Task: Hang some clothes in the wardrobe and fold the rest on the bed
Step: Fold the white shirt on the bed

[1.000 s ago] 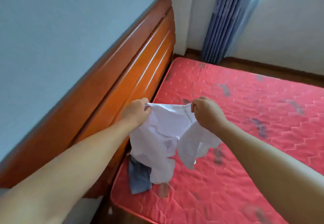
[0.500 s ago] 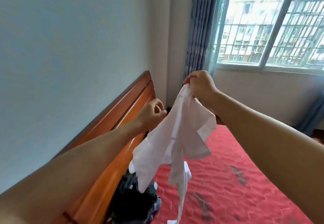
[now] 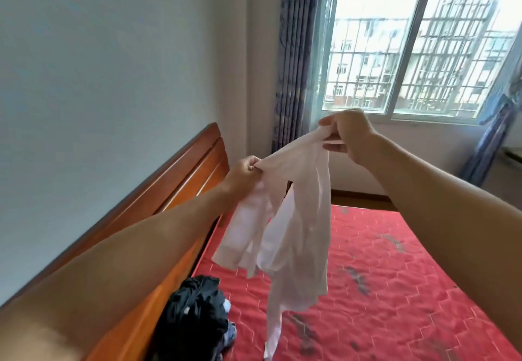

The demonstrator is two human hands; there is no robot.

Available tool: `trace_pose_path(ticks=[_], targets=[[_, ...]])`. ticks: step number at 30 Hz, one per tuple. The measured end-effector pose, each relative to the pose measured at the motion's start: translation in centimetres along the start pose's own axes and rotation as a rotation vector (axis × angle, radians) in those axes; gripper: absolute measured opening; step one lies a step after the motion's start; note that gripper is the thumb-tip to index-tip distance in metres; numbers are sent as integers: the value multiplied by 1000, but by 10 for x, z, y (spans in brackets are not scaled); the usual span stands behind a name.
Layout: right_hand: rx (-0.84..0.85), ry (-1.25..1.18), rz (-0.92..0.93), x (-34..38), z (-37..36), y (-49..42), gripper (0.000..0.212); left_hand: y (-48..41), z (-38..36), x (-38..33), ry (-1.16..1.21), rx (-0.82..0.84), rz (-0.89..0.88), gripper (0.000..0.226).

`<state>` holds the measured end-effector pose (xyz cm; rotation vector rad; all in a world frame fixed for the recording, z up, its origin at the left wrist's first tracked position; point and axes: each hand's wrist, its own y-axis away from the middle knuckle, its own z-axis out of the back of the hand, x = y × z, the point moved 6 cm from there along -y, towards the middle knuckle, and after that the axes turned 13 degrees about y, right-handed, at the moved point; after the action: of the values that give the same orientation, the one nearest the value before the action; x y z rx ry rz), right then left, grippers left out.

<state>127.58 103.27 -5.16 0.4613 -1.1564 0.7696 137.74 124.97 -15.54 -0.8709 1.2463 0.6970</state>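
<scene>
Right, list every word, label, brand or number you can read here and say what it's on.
None can be read.
White garment held by the left hand and right hand: no print or tag shows.
Dark clothes pile: a small pale speck, too small to read.
Red mattress: dark blotches only, no letters.
Buildings through the window: no sign legible.

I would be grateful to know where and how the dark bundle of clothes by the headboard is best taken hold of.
Probably at its raised, crumpled top, coming from above and from the mattress side: the dark bundle lies heaped close beside the headboard, which blocks that side. The left hand and right hand both pinch the white garment.
</scene>
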Motion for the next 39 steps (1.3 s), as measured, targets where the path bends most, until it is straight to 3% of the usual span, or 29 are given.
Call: trace_pose_path(ticks=[3, 6, 10, 16, 18, 21, 23, 29, 34, 37, 39], targets=[[-27, 367, 183, -17, 18, -3, 13, -11, -3, -18, 7, -41, -17, 20], [-120, 635, 307, -33, 28, -3, 33, -16, -20, -36, -52, -16, -64, 23], [-197, 635, 316, -48, 38, -3, 37, -23, -35, -46, -322, 17, -176, 26], [-321, 455, 270, -49, 55, 10, 37, -23, -53, -3, -458, -74, -164, 18], [-330, 367, 239, -42, 57, 12, 37, -10, -77, 30, -443, 138, -73, 21], [-317, 259, 197, -32, 56, 12, 35, 35, -127, 77, -297, 719, 313, 29], [-322, 235, 186, -28, 55, 14, 31, 54, -151, 91, -185, 891, 397, 43], [-432, 401, 158, -57, 89, 19, 28, 34, -178, 99, -153, 627, 192, 16], [-244, 797, -144, -166, 102, 38, 27, 14, -185, 76, 89, 492, 308, 17], [-162, 804, -119, -209, 70, 78, 9, 8, -198, 73, 251, 424, 405, 18], [-104, 741, -46, -225, 40, 108, 27, 4, -205, 70, 348, 339, 432, 21]])
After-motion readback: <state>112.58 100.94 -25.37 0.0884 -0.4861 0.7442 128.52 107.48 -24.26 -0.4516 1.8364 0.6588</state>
